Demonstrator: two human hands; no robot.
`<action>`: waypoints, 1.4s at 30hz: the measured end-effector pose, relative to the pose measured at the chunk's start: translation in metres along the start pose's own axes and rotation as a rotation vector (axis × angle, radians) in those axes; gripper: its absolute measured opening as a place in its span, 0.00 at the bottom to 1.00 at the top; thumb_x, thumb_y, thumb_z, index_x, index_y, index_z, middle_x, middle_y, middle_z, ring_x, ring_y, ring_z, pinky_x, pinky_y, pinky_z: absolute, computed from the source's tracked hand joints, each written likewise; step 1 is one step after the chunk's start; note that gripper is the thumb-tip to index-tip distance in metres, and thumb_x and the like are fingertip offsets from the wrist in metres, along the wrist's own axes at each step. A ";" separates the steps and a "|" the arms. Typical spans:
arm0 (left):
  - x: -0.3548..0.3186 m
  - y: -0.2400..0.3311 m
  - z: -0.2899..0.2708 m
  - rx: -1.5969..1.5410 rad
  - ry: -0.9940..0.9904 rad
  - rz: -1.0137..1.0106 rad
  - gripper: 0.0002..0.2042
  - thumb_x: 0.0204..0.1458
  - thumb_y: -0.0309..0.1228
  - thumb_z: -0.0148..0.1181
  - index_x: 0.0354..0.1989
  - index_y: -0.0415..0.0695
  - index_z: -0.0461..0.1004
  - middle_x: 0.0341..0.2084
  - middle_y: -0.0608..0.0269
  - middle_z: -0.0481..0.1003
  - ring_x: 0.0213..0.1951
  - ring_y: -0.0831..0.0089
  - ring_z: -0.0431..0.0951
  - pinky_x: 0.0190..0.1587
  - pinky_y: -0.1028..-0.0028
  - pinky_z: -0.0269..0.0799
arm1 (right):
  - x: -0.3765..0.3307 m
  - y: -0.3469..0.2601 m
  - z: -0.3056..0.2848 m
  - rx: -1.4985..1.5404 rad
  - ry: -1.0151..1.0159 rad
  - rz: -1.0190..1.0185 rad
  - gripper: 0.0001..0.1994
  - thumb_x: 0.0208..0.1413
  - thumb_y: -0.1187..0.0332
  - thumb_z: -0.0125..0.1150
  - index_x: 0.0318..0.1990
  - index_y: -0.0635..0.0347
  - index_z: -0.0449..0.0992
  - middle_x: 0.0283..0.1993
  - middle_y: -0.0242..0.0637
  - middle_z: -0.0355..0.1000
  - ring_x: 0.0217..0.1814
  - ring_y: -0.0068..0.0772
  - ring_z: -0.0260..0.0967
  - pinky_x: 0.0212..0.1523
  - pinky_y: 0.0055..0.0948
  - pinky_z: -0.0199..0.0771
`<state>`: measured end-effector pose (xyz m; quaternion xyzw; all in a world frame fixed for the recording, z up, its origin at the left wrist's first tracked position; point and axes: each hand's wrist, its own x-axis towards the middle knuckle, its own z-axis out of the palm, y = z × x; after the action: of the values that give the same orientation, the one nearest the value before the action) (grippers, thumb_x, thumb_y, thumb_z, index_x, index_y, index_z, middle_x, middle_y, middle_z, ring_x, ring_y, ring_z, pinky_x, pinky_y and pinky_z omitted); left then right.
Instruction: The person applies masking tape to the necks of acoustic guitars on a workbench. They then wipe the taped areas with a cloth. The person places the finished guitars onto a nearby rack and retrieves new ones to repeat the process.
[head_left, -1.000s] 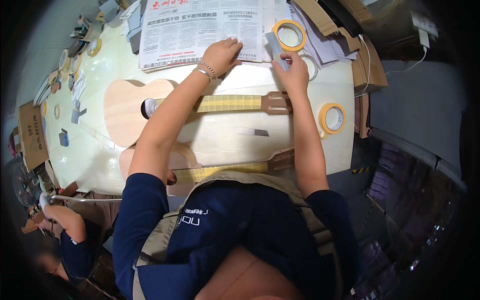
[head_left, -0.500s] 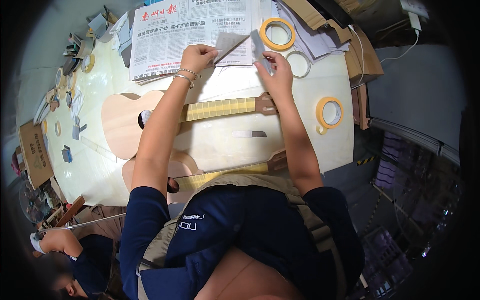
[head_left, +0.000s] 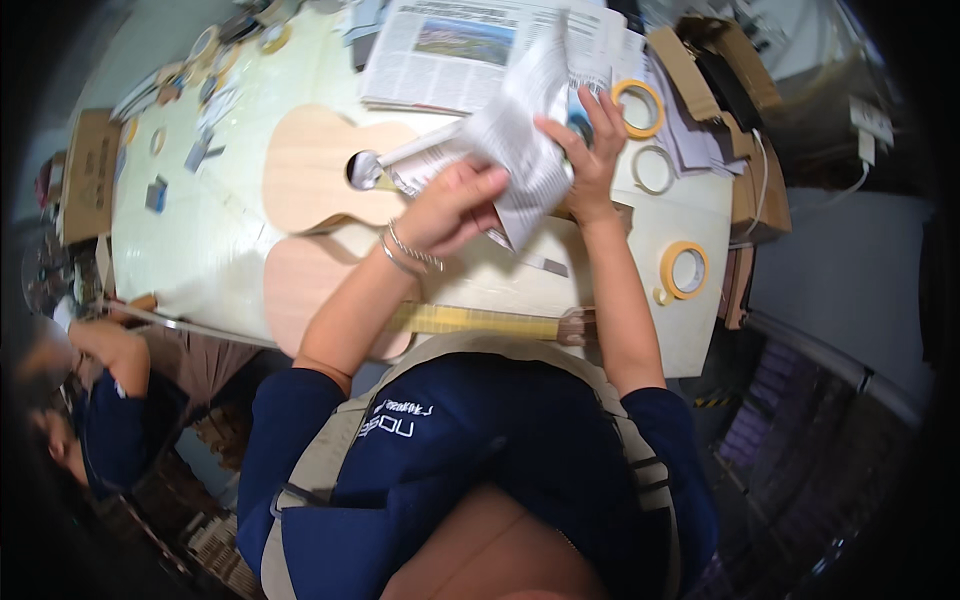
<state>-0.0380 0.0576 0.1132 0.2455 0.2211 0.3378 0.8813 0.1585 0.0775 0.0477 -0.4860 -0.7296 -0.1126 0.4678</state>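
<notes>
My left hand [head_left: 455, 205] is closed on a folded newspaper sheet [head_left: 525, 150], its thumb lying on top. My right hand [head_left: 592, 150] is at the sheet's right edge, fingers spread and thumb close against the paper. The sheet hangs over the neck of the farther unfinished ukulele [head_left: 310, 170] and hides most of it. Greyish material shows in that ukulele's sound hole. Nearer to me lies a second ukulele [head_left: 300, 280], its fretboard [head_left: 480, 320] covered in yellow tape and its body partly behind my left forearm.
A newspaper stack [head_left: 400, 75] lies at the far side of the table. Tape rolls [head_left: 684, 270] and a cardboard box [head_left: 740, 130] are on the right. A flat blade-like piece [head_left: 553, 266] lies between the ukuleles. Another person [head_left: 110, 400] works at the lower left.
My hands have come nearer from the newspaper stack, bringing a large sheet with them. The stack shows a different page, with a photo. The whole view has shifted.
</notes>
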 end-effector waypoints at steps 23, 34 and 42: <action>-0.219 -0.024 -0.110 1.640 0.827 0.201 0.17 0.37 0.28 0.68 0.39 0.45 0.76 0.51 0.50 0.63 0.54 0.61 0.62 0.54 0.65 0.60 | -0.104 -0.144 -0.046 0.699 -0.681 0.818 0.13 0.51 0.67 0.59 0.43 0.61 0.72 0.37 0.34 0.72 0.39 0.25 0.69 0.41 0.26 0.68; -0.165 -0.061 -0.152 2.212 0.987 -0.081 0.42 0.40 0.27 0.61 0.66 0.62 0.47 0.66 0.44 0.30 0.68 0.49 0.29 0.62 0.43 0.24 | -0.127 -0.145 -0.028 0.309 -0.813 0.560 0.10 0.54 0.63 0.50 0.33 0.57 0.75 0.28 0.40 0.74 0.32 0.43 0.72 0.33 0.37 0.70; -0.233 -0.025 -0.093 2.102 0.361 -0.046 0.35 0.33 0.38 0.70 0.57 0.62 0.66 0.64 0.60 0.50 0.67 0.56 0.43 0.62 0.43 0.30 | -0.129 -0.143 -0.026 0.304 -0.767 0.548 0.10 0.54 0.63 0.51 0.31 0.58 0.76 0.27 0.41 0.74 0.30 0.43 0.72 0.32 0.38 0.71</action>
<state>-0.2344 -0.0970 0.0781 0.8247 0.5334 -0.0080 0.1877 0.0679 -0.0883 0.0009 -0.5924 -0.7029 0.3093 0.2437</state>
